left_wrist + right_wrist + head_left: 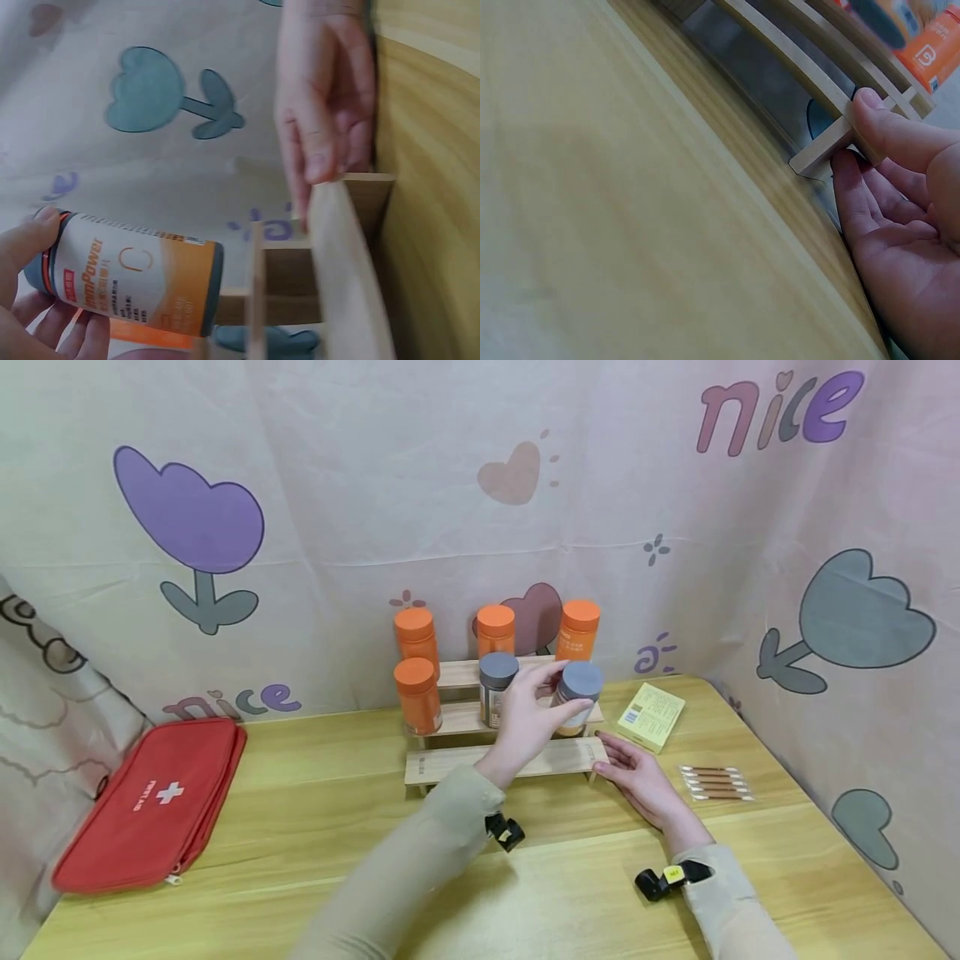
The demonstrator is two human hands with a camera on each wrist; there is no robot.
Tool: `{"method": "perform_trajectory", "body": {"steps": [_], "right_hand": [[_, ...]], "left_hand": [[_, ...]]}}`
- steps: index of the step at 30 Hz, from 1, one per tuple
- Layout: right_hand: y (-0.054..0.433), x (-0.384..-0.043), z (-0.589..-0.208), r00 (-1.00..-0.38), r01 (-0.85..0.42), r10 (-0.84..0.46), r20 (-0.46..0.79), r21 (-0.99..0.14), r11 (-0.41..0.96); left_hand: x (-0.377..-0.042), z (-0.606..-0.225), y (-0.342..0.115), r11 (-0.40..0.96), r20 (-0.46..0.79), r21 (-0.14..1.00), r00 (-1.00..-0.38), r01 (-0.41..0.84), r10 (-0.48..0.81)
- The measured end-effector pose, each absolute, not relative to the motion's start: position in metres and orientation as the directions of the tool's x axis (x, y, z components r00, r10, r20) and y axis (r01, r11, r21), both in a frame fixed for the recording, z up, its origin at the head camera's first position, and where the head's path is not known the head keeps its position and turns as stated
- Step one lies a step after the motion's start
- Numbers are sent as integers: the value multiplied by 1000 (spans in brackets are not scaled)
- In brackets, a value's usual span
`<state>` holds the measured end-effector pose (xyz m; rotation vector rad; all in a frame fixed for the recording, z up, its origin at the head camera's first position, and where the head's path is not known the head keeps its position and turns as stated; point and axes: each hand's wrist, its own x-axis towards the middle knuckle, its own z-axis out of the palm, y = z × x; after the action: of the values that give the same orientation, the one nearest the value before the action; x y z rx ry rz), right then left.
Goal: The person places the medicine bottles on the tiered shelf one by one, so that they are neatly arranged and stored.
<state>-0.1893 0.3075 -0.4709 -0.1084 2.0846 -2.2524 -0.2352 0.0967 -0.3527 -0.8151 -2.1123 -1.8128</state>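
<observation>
My left hand [525,714] grips a grey-lidded vitamin bottle [139,270] near its lid, thumb on one side and fingers on the other. In the head view that bottle is at the right end of the middle step; whether its base touches the wood, I cannot tell. The label is white and orange. My right hand [637,777] pinches the right end of the front step of a three-step wooden rack [480,764]. In the right wrist view its thumb [907,135] lies on top of the board, with fingers curled below.
Orange bottles [496,628] stand along the back step. Another orange bottle [418,696] and a grey-lidded bottle [497,689] share the middle step. Right of the rack lie a yellow box [651,717] and packed cotton swabs [716,783]. A red first-aid pouch [161,806] lies far left.
</observation>
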Motion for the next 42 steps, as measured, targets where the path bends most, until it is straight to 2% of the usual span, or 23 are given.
{"method": "perform_trajectory", "body": {"steps": [10, 17, 22, 27, 31, 37, 42], "right_hand": [[306, -192, -470, -993, 4, -117, 3, -998, -59], [304, -193, -467, -993, 0, -122, 6, -999, -48], [303, -194, -467, -993, 3, -118, 4, -998, -57], [302, -195, -468, -993, 3, -114, 5, -997, -74], [301, -195, -468, -994, 6, -108, 1, -997, -71], [303, -192, -468, -995, 9, -99, -2, -997, -70], [306, -189, -470, -996, 17, -92, -10, -997, -71]], "left_hand": [[-254, -364, 121, 168, 441, 872, -887, 460, 138], [-261, -365, 130, 184, 429, 875, -894, 448, 131], [-263, -368, 133, 142, 431, 883, -892, 448, 135], [-250, -373, 126, 168, 418, 880, -893, 444, 168], [-231, -376, 111, 192, 434, 854, -865, 484, 251], [-198, -380, 65, 148, 496, 791, -765, 593, 411], [-183, -388, 14, 123, 513, 778, -736, 616, 442]]}}
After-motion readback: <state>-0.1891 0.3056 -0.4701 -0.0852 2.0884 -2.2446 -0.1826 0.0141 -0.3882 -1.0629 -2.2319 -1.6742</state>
